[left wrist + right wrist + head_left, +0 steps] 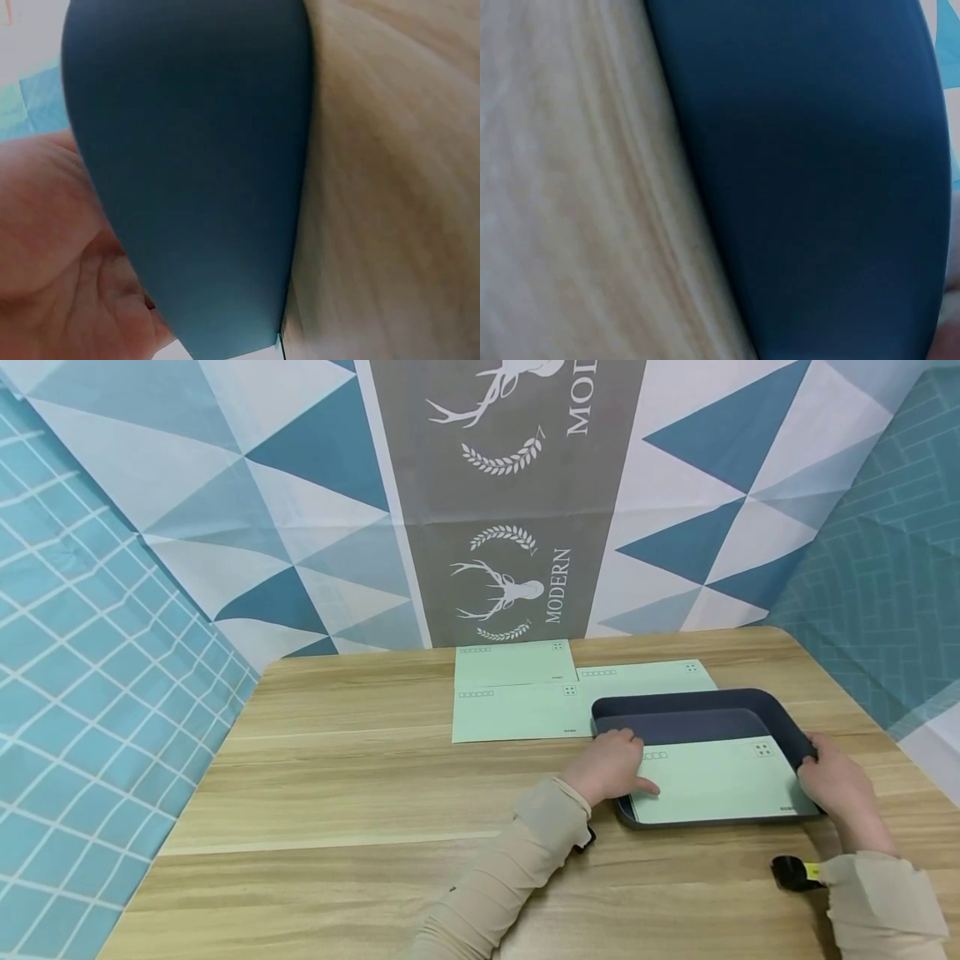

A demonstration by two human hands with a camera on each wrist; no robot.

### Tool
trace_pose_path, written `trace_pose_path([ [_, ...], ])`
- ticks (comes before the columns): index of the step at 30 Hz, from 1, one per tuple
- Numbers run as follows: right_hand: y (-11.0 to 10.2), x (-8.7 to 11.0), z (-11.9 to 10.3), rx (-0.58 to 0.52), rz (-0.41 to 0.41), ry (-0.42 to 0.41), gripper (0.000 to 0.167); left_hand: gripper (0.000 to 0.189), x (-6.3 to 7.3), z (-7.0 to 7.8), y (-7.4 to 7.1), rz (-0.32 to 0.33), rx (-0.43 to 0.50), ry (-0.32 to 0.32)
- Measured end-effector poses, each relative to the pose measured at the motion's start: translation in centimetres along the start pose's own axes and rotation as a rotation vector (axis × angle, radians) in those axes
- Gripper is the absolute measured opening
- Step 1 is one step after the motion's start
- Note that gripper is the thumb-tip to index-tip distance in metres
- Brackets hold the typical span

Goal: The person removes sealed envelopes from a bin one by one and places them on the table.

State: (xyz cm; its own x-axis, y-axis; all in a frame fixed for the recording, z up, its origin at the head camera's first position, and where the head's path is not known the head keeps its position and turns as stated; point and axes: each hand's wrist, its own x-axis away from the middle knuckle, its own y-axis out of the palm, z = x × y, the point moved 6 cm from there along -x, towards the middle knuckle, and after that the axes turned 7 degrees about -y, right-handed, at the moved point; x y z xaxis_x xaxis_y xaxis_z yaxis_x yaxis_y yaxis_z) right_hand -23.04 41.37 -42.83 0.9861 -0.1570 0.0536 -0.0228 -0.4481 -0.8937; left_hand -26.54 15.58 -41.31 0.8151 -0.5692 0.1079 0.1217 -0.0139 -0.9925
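Head: L hand (609,767) hides part of env. (712,781) & L rim of dk tray (675,727), which sits R side of table (337,760) & partly covers rear env. (645,675). Both hands grasp tray sides, L thumb over env., R hand (840,781) at R rim. L wrist: palm by outer side wall, unseen from head; fingertips hidden. R wrist: outer wall, hand mostly cropped.

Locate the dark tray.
In the head view, the dark tray sits right of centre on the wooden table, between the left hand and right hand, near three green envelopes.
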Motion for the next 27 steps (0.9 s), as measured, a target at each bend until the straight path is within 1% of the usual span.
trace_pose_path([
  [5,0.02,0.02,0.01,0.007,0.003,-0.001,0.050,0.070,0.17,0.31,0.12,0.028,-0.087,0.046],
  [8,0.01,0.02,0.03,0.009,0.006,0.000,0.050,0.073,0.31,0.37,0.14,0.042,-0.107,0.053],
  [15,-0.07,0.03,0.00,0.006,0.002,-0.003,0.049,0.069,0.43,0.38,-0.07,0.054,-0.091,0.043],
  [22,-0.05,0.05,-0.09,0.000,-0.003,-0.002,0.049,0.068,0.11,0.20,-0.01,0.077,-0.090,0.045],
  [27,-0.05,0.02,-0.10,0.001,0.000,0.002,0.049,0.068,-0.17,-0.09,-0.06,0.079,-0.047,0.041],
])
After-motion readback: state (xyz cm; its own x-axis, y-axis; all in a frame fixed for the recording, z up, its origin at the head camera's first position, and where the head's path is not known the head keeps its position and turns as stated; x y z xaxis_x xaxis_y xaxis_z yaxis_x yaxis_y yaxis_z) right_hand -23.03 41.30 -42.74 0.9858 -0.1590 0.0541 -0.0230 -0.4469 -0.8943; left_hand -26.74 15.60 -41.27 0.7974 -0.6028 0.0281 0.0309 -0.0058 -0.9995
